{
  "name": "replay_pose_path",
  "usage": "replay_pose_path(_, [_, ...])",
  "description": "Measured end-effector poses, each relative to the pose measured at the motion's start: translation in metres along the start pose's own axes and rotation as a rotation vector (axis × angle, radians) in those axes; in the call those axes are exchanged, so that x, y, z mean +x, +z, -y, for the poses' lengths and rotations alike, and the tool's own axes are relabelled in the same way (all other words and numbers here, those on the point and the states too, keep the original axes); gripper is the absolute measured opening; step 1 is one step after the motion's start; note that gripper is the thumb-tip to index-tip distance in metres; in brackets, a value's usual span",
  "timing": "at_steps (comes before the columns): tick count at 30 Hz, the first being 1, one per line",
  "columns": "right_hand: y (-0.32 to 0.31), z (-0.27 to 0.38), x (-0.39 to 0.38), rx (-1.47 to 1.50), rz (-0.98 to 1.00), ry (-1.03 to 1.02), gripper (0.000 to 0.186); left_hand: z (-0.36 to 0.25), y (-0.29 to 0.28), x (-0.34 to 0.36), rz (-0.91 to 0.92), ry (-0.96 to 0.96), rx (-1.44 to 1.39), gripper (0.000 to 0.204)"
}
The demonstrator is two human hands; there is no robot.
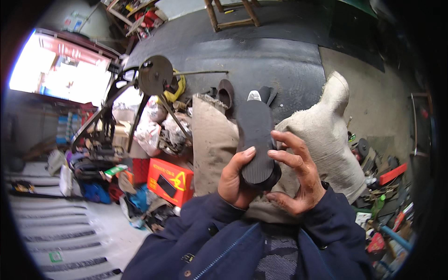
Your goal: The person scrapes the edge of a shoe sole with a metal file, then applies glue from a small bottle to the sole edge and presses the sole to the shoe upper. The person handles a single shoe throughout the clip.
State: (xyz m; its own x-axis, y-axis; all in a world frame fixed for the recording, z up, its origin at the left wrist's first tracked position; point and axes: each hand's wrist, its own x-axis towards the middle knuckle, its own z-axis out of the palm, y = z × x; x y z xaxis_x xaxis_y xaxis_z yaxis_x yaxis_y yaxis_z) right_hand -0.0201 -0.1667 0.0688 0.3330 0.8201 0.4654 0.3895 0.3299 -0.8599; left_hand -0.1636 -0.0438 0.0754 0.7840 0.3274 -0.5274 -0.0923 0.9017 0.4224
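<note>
A dark shoe (255,133) is turned with its black sole up, its ribbed heel end toward me, above my lap. My left hand (235,179) is closed round the heel end, thumb pressed on the sole's left edge. At the right edge of the sole is my right hand (298,172). Its fingers are spread, with the index and middle fingertips at the sole's edge and the thumb apart below the heel. The shoe's upper is mostly hidden under the sole. A worn beige cloth (322,126) covers my legs.
A black hand-cranked machine (156,74) stands at the left, beside filled plastic bags (148,133). Near my left forearm sits an orange-red box (170,182). Another dark shoe (226,93) lies ahead on the floor. Tools and scraps (387,205) crowd the right side. A wooden stool (233,21) stands farther off.
</note>
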Motion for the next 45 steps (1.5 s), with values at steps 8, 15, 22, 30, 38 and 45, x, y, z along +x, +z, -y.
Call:
replay_pose_path(8, [-0.015, 0.01, 0.013, -0.249, 0.247, -0.122, 0.062, -0.004, 0.011, -0.022, 0.085, -0.087, 0.08, 0.043])
replay_pose_path(15, [0.004, 0.009, -0.002, -0.045, -0.088, -0.003, 0.04, -0.003, 0.003, -0.038, 0.256, -0.022, -0.103, 0.045])
replay_pose_path(22, [0.0, 0.019, -0.025, 0.062, -0.395, 0.14, 0.026, -0.008, -0.013, -0.035, 0.511, -0.12, 0.383, 0.033])
replay_pose_path(30, [0.003, 0.041, -0.031, -0.159, -0.283, 0.169, 0.028, -0.027, -0.022, -0.043, 0.357, 0.86, 1.205, 0.048])
replay_pose_path(38, [0.008, 0.035, -0.021, -0.204, -0.177, 0.286, 0.03, -0.01, -0.011, -0.029, 0.426, 0.753, 1.149, 0.081])
replay_pose_path(45, [-0.002, 0.022, -0.005, -0.231, -0.064, 0.241, 0.035, -0.003, -0.003, -0.003, 0.242, 0.712, 1.044, 0.063])
